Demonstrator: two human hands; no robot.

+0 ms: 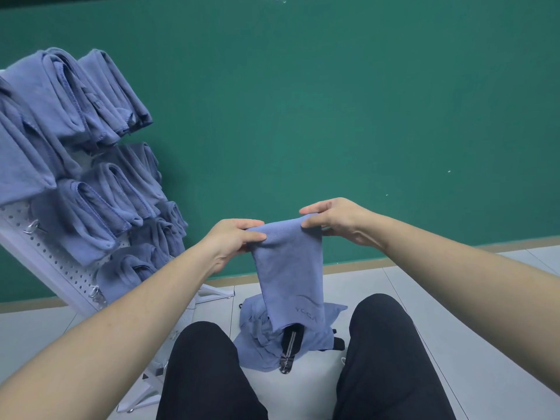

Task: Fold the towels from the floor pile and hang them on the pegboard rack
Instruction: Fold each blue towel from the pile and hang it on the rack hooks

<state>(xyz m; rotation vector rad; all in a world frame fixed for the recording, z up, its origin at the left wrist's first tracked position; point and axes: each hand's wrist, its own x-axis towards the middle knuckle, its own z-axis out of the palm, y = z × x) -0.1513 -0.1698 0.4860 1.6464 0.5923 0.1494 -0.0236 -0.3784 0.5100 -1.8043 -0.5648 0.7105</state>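
Head view: left hand (233, 237) and right hand (330, 219) pinch the top corners of a folded towel (288, 274), hanging above the pile (257, 338), right of the rack (60, 268); its fold count is unclear.

We can read one mark only: the word "YOGA", in dark letters under a curved swoosh, near the lower end of the blue towel (289, 268) that hangs above the floor pile (257, 334). The letters are faint. We find no other readable writing near that towel.
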